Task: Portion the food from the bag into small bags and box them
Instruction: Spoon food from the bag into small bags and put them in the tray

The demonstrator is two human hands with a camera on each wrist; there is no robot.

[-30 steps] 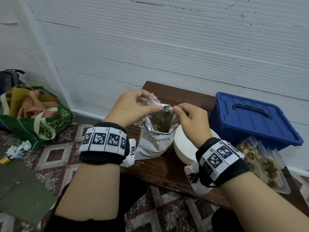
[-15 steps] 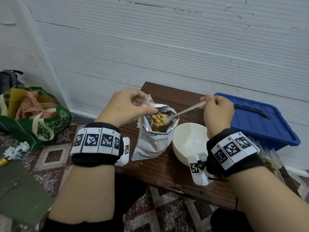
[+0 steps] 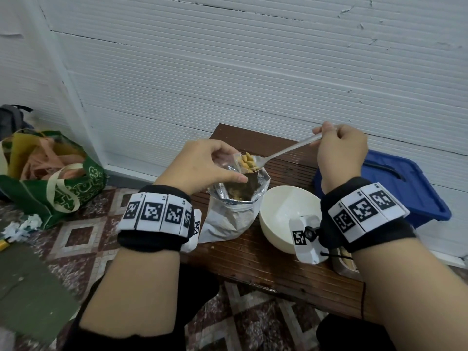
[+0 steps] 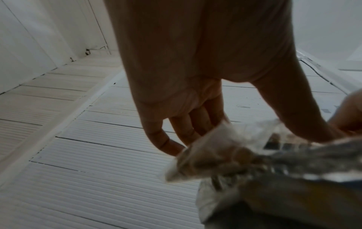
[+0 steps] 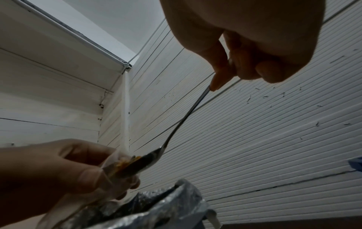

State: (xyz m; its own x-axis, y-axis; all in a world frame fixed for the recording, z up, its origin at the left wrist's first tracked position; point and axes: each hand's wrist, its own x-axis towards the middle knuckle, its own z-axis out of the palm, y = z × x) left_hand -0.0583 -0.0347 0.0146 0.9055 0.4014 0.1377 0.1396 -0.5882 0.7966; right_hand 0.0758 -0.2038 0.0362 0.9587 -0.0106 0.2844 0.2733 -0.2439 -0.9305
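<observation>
At frame centre, the right hand (image 3: 340,150) pinches a metal spoon (image 3: 283,153) by its handle end; its long axis slants down-left, its bowl of yellow kernels (image 3: 247,160) at the small clear bag (image 3: 238,162) pinched open by the left hand (image 3: 200,165) above the foil bag (image 3: 233,211).

**Dark wooden bench and tiled floor, with what rests on them**

A dark brown ribbed wooden bench (image 3: 253,259) stands against the white wall. 3 things sit on it. A silver foil bag (image 3: 228,219) stands upright and open, directly below the left hand (image 3: 200,165). A white bowl (image 3: 276,211) sits just right of that bag, below and left of the right hand (image 3: 342,150). A blue plastic box (image 3: 405,188) with its lid on lies right of the right hand, by the wall. The patterned tile floor (image 3: 83,234) carries a green tote bag (image 3: 50,178) well left of the left hand, with white crumpled scraps (image 3: 22,226) beside it.
</observation>
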